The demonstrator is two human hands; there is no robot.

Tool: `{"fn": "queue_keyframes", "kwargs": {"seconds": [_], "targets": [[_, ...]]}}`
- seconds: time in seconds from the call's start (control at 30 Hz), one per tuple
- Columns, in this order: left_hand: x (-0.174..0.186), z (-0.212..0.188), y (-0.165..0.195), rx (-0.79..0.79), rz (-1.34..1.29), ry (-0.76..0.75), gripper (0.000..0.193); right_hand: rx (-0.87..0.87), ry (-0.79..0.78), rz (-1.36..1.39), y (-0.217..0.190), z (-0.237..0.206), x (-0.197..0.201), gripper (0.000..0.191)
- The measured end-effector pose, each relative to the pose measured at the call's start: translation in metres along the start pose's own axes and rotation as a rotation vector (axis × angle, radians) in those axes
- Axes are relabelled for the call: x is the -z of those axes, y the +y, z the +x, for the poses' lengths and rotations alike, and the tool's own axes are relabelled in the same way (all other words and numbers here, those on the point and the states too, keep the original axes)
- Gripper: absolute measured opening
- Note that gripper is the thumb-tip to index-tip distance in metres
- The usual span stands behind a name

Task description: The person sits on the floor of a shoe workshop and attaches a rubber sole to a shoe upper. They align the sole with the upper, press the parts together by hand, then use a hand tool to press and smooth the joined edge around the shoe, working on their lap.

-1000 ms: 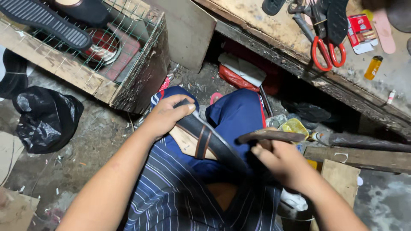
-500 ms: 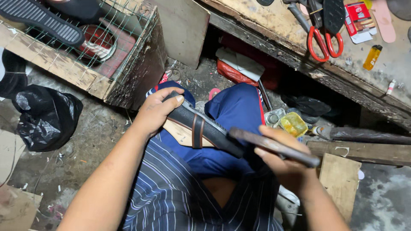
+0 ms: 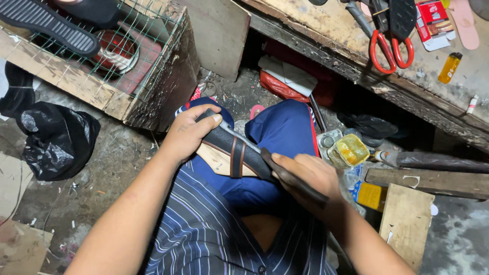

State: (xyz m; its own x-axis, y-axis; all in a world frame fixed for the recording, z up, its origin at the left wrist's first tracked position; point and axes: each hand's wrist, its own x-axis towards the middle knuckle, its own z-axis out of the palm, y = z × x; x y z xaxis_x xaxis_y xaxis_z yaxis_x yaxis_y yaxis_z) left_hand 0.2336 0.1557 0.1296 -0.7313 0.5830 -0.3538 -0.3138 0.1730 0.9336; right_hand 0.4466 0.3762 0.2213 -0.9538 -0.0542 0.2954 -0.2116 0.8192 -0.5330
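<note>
A dark sandal (image 3: pixel 235 150) with a brown-edged strap lies across my lap, sole side showing a tan insole beneath. My left hand (image 3: pixel 189 131) grips its far end, thumb laid along the top edge. My right hand (image 3: pixel 305 175) holds a long dark flat tool (image 3: pixel 298 184), its tip pressed against the near edge of the sandal. My blue trousers and striped shirt fill the space below.
A wood-and-wire crate (image 3: pixel 109 76) holding shoe soles stands at upper left, with a black plastic bag (image 3: pixel 57 138) beside it. A workbench (image 3: pixel 326 30) at upper right bears red-handled scissors (image 3: pixel 389 47), a small yellow bottle (image 3: pixel 449 67) and a red packet. A glue jar (image 3: pixel 347 150) sits near my right knee.
My right hand has drawn the tool in from the right and down onto the sandal's edge. My left hand has kept its grip, and the view has tilted slightly.
</note>
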Motion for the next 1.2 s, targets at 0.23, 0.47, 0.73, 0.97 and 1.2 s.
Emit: {"fn": "queue_keyframes", "kwargs": {"seconds": [0.23,0.47,0.73,0.97,1.2], "targets": [[-0.002,-0.001,-0.001,-0.050,0.044,-0.018,0.033,0.065,-0.008,0.076,0.006,0.013,-0.008,0.044],[0.001,-0.001,-0.002,-0.045,0.039,-0.028,0.035,-0.124,-0.079,0.089,0.006,-0.024,0.006,0.047],[0.004,0.000,0.000,-0.067,0.078,-0.035,0.036,0.043,-0.053,0.227,0.016,0.014,-0.013,0.045],[0.007,0.000,-0.003,-0.042,-0.019,-0.054,0.038,-0.246,-0.175,0.005,0.013,-0.040,0.009,0.041],[0.003,0.001,-0.003,-0.009,-0.076,-0.075,0.037,-0.360,0.103,0.060,0.001,-0.053,-0.006,0.039]]}}
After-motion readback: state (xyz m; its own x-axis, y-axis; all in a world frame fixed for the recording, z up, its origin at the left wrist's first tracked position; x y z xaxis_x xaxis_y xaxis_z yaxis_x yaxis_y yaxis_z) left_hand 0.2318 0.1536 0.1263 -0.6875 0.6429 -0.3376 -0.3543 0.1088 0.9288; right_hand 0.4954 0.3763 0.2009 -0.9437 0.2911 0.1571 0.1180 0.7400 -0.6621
